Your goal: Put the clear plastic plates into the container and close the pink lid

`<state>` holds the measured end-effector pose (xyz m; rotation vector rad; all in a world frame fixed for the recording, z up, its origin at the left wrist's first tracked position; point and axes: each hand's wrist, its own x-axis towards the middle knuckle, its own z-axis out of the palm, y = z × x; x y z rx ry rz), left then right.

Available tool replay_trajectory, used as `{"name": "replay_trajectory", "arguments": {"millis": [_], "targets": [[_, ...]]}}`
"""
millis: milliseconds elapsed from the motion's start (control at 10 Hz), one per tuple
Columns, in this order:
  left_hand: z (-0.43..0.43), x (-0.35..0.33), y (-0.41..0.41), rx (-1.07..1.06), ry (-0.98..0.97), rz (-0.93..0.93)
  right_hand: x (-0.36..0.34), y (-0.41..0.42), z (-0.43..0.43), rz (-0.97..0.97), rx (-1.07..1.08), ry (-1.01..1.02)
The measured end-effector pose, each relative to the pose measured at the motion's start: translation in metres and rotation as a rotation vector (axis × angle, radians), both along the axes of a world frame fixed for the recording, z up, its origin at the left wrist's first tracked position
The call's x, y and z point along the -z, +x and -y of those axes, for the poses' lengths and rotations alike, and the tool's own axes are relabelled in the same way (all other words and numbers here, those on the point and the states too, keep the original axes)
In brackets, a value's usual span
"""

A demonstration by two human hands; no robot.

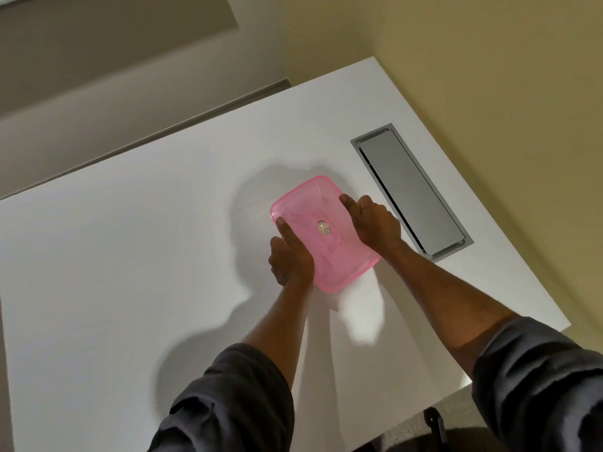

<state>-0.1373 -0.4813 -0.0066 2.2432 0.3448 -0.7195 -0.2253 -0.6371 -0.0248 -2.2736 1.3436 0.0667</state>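
A translucent pink lid (321,233) lies on top of a rectangular container in the middle of the white table (130,256). A small round sticker shows through at its centre. My left hand (288,256) presses on the lid's left long edge, thumb stretched along the rim. My right hand (372,223) grips the right long edge, thumb on top. The container body under the lid is mostly hidden. Faint clear shapes show through the pink plastic, but I cannot make out the plates.
A grey metal cable hatch (411,190) is set into the table right of the container. Beige walls stand behind and to the right. The table's right edge runs close by my right forearm. A dark object (434,419) sits below the table edge.
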Motion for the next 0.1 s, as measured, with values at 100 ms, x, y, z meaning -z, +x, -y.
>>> {"name": "replay_trajectory", "arguments": {"millis": [100], "targets": [[-0.0279, -0.0053, 0.0127, 0.100, 0.040, 0.054, -0.0167, -0.0007, -0.0037, 0.048, 0.004, -0.044]]}}
